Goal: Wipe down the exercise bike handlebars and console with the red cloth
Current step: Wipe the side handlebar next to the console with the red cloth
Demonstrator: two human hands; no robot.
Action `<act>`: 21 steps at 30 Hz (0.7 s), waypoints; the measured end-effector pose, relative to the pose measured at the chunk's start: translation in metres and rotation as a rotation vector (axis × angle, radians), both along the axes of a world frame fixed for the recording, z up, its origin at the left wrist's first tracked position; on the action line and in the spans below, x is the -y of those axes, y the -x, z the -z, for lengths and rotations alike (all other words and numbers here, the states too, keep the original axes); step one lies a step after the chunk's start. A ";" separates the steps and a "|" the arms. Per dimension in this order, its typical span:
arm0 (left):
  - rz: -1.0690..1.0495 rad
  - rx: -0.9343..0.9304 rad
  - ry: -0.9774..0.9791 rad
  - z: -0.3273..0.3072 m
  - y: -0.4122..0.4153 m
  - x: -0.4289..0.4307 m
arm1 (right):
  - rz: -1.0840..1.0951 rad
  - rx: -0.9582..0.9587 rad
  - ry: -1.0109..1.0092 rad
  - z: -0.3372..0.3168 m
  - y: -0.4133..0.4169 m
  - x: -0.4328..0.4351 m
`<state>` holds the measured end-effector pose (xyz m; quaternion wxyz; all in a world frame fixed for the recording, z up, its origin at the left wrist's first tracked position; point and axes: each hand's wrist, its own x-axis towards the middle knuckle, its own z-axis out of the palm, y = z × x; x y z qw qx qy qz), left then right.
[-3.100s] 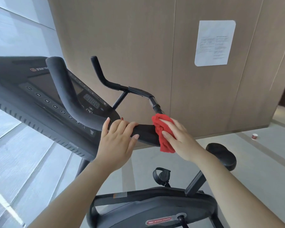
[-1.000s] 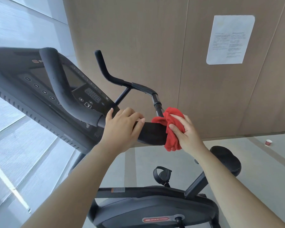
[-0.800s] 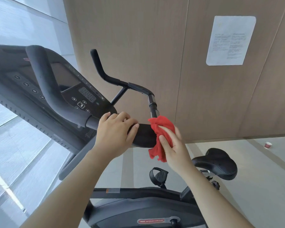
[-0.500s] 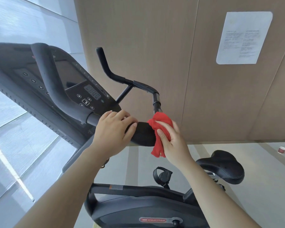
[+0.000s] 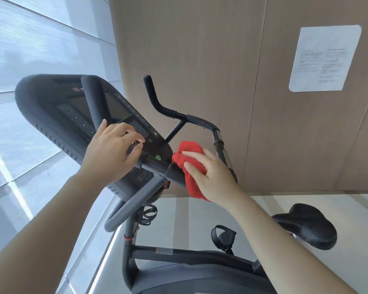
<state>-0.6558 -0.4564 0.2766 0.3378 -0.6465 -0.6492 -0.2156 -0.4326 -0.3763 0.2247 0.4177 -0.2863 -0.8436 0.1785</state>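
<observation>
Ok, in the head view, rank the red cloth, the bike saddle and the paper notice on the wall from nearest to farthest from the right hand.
1. Red cloth: pressed under the right hand against the handlebar.
2. Bike saddle: lower right, behind the forearm.
3. Paper notice: upper right, on the wood wall panel, farthest.

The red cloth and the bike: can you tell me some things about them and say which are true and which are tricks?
1. The right hand presses the red cloth on the handlebar. True.
2. The left hand holds a blue cloth. False: it holds no cloth and rests by the console buttons.
3. A sheet of paper is stuck on the wall. True.
4. Someone sits on the seat. False: nobody sits on it.
</observation>
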 end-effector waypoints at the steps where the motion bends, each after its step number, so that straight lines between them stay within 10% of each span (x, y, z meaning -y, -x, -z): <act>1: -0.003 -0.004 0.015 -0.001 0.009 0.001 | 0.071 0.111 -0.063 0.004 0.006 0.004; 21: 0.221 -0.100 0.009 0.032 0.060 -0.008 | 0.430 0.285 -0.044 0.001 0.044 0.051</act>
